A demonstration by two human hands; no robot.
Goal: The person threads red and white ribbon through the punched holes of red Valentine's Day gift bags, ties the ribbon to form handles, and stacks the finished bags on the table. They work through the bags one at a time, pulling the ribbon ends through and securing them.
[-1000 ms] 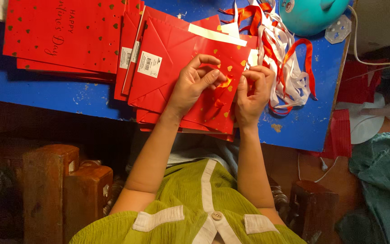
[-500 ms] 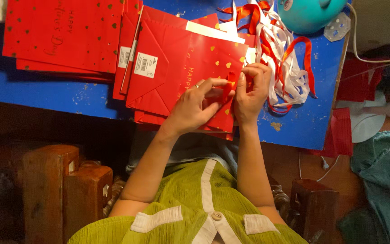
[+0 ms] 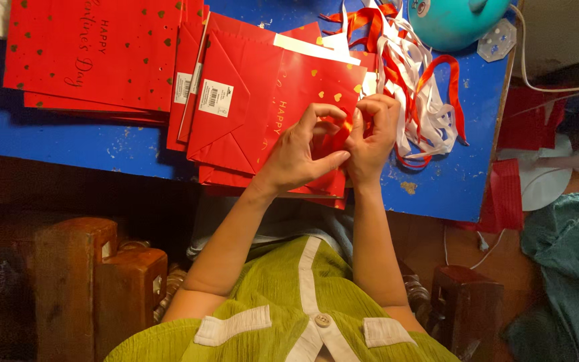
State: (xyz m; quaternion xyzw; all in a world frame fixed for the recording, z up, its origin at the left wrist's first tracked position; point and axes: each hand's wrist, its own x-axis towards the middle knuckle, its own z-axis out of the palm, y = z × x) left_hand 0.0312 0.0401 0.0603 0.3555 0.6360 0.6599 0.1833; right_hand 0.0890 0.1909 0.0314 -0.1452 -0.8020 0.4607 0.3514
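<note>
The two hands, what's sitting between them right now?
In the head view, a bit of orange-red ribbon is pinched between the left hand and right hand, over the red paper gift bag.

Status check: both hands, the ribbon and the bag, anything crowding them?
Left hand and right hand pinching red ribbon together. Work sits over flat red gift bag on blue table. Loose ribbon pile beside right hand, no obstruction.

The person wears a sleeveless green top point(image 3: 283, 295) with white trim, a white button point(image 3: 322, 320), and bare arms.
</note>
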